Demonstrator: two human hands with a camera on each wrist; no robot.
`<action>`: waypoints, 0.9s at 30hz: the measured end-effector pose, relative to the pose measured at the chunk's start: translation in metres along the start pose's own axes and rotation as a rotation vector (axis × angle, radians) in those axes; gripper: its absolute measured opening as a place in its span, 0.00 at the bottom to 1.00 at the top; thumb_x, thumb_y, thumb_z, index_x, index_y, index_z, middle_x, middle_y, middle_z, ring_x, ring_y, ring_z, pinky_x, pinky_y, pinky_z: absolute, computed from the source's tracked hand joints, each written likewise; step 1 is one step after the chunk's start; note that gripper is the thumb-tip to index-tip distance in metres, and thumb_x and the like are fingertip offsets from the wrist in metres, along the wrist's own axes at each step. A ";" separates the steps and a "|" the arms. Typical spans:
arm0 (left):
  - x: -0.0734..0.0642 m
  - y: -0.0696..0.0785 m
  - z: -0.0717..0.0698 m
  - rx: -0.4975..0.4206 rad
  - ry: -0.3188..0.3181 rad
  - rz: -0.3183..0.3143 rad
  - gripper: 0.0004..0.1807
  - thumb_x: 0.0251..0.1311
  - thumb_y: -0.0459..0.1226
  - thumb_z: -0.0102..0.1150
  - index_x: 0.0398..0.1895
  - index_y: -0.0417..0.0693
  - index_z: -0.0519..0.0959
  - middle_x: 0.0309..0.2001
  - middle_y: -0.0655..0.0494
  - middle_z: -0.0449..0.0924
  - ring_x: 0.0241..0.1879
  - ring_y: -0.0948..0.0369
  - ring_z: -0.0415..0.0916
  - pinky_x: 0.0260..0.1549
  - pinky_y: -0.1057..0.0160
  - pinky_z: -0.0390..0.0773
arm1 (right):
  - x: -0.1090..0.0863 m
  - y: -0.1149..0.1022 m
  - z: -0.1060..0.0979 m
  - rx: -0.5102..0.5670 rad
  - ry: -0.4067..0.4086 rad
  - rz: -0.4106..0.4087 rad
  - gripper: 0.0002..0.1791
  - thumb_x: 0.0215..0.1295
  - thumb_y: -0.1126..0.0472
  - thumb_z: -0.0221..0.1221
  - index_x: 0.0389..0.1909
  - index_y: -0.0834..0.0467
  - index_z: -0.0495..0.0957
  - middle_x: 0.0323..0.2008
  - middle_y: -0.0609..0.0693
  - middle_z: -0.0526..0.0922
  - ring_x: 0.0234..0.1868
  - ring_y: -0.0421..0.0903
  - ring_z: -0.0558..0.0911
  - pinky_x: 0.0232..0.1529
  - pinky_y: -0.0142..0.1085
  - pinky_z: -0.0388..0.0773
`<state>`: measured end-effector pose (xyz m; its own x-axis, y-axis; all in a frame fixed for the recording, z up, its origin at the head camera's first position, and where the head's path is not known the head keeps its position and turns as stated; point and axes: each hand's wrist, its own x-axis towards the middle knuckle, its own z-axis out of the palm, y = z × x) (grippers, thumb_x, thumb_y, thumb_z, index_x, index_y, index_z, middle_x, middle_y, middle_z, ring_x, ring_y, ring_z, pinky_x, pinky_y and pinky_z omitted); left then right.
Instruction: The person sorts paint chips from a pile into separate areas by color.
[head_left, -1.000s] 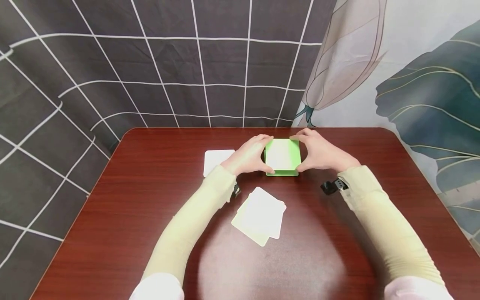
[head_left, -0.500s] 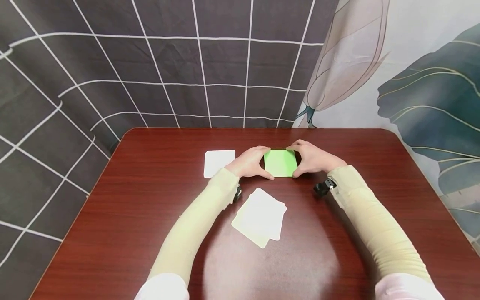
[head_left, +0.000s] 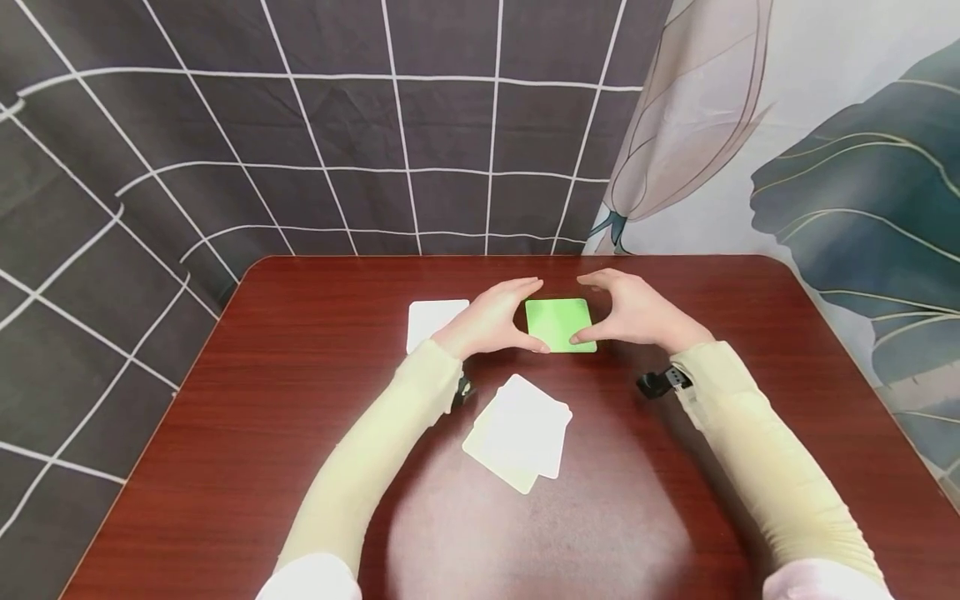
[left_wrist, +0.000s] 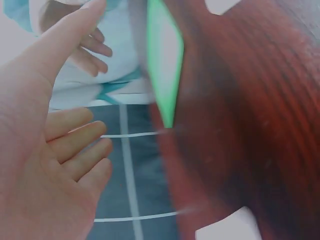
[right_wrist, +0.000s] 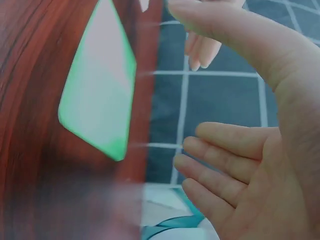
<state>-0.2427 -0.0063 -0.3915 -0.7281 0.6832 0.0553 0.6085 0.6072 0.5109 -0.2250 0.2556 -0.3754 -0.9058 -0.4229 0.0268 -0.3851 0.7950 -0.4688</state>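
A bright green square card [head_left: 558,323] lies flat near the back of the table, glare whitening its face in both wrist views. My left hand [head_left: 495,318] is held at the card's left side, thumb and fingers spread apart, gripping nothing. At the right side, my right hand [head_left: 633,312] is in a similar spread shape, its thumb overlapping the card's front right part in the head view. Both wrist views show a gap between the hands and the green card [right_wrist: 100,85]. Beyond my left hand is a white card [head_left: 435,321], partly hidden by that hand.
Closer to me, a few overlapping white and pale yellow cards [head_left: 517,433] lie fanned on the reddish-brown table [head_left: 247,417]. A dark grid-patterned curtain [head_left: 337,125] and a floral curtain [head_left: 825,167] hang behind the table. A black device [head_left: 663,382] is strapped at my right wrist.
One second ago both hands held green cards at the edges, one raised over another. They were lowered together onto the table, and the hands have since let go and spread slightly apart.
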 end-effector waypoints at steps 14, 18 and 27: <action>-0.061 0.018 -0.016 -0.001 0.044 0.145 0.55 0.46 0.54 0.81 0.75 0.41 0.66 0.72 0.51 0.68 0.71 0.57 0.62 0.69 0.62 0.60 | -0.043 -0.047 0.000 -0.037 0.145 -0.081 0.52 0.42 0.41 0.81 0.66 0.65 0.75 0.61 0.58 0.80 0.61 0.55 0.78 0.62 0.52 0.72; -0.075 0.019 -0.008 0.002 0.011 0.138 0.54 0.45 0.52 0.82 0.74 0.41 0.67 0.70 0.51 0.70 0.70 0.56 0.64 0.68 0.61 0.63 | -0.054 -0.056 0.009 -0.047 0.135 -0.102 0.52 0.40 0.40 0.81 0.65 0.64 0.76 0.58 0.58 0.81 0.57 0.55 0.80 0.58 0.52 0.75; -0.096 0.021 0.006 0.021 -0.096 0.138 0.56 0.38 0.53 0.85 0.70 0.37 0.70 0.65 0.50 0.74 0.65 0.54 0.69 0.65 0.61 0.67 | -0.075 -0.077 0.032 -0.014 0.071 -0.088 0.53 0.34 0.42 0.82 0.62 0.65 0.76 0.57 0.57 0.81 0.55 0.54 0.81 0.55 0.49 0.78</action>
<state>-0.1578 -0.0569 -0.3917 -0.6041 0.7958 0.0410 0.7081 0.5125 0.4858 -0.1220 0.2127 -0.3694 -0.8783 -0.4601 0.1298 -0.4658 0.7624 -0.4492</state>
